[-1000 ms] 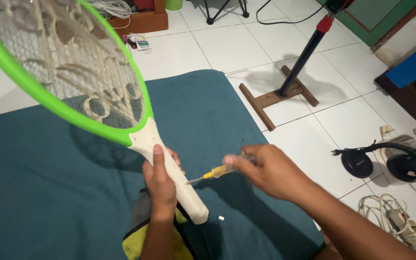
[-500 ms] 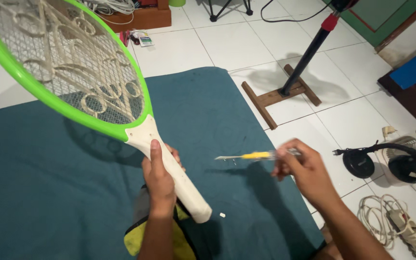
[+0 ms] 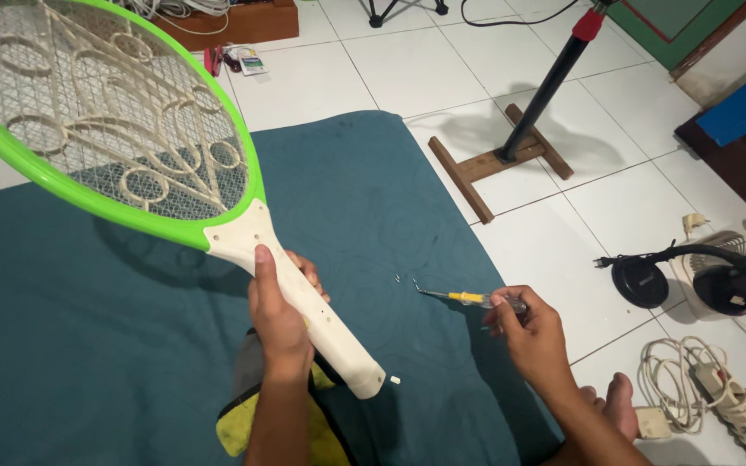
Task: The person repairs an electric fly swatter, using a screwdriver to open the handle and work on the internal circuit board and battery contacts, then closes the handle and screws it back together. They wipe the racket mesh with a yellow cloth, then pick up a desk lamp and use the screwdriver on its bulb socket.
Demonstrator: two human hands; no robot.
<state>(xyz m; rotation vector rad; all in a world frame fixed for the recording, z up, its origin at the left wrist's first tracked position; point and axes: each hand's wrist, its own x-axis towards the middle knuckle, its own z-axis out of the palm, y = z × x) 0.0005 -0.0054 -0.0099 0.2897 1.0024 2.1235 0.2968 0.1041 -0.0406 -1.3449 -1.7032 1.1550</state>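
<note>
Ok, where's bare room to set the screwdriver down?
Bare teal mat below the racket, left of the left hand, and beyond the screwdriver toward the wooden stand. Crowded right of the right hand: cords, power strip, lamp.

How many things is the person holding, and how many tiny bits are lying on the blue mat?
Swatter racket, in the left hand: 1
Screwdriver, in the right hand: 1
Tiny bits on the mat: 3 that I can see
Total: 5
</note>
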